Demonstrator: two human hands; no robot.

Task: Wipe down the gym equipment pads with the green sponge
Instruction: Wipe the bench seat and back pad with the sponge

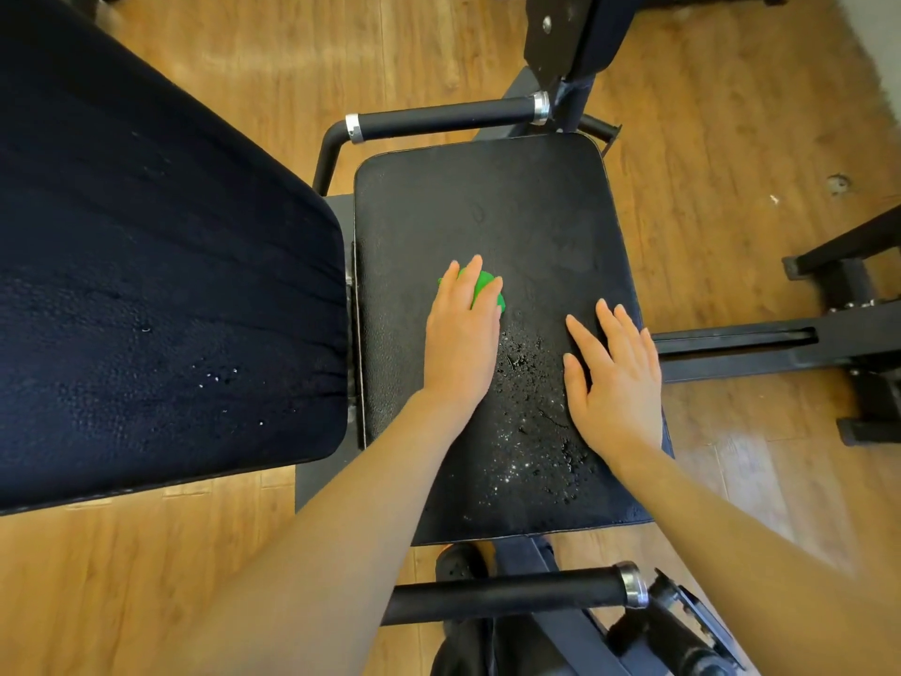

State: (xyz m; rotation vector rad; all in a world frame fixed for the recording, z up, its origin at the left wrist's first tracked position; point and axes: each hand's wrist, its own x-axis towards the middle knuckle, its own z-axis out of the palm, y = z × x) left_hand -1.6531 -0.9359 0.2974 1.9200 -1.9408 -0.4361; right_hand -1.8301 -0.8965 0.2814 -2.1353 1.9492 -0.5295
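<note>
At the far left a large black back pad (146, 265) fills the view, its right edge running just beside the left edge of the seat pad (492, 207), with a narrow seam and a metal bracket between them. The seat pad is a rounded rectangle whose long axis runs away from the viewer; its far half is bare and dull with damp, giving open surface ahead of the sponge, while the near half between the two hands is dotted with water droplets (531, 422). The left hand (460, 339) lies flat on the left-centre of the seat pad, fingers straight and spread, pressing down on the green sponge (487, 290), which shows only as a small green patch under and between the fingertips; its shape and long axis cannot be told. The right hand (614, 378) rests open, palm down, on the seat pad's right edge, fingers pointing forward and slightly left, holding nothing. A black handle bar (448, 117) with chrome collars crosses beyond the far edge, and another handle (512, 595) crosses near the front edge. To the right lie wooden floor (731, 187) and black frame rails (760, 344).
</note>
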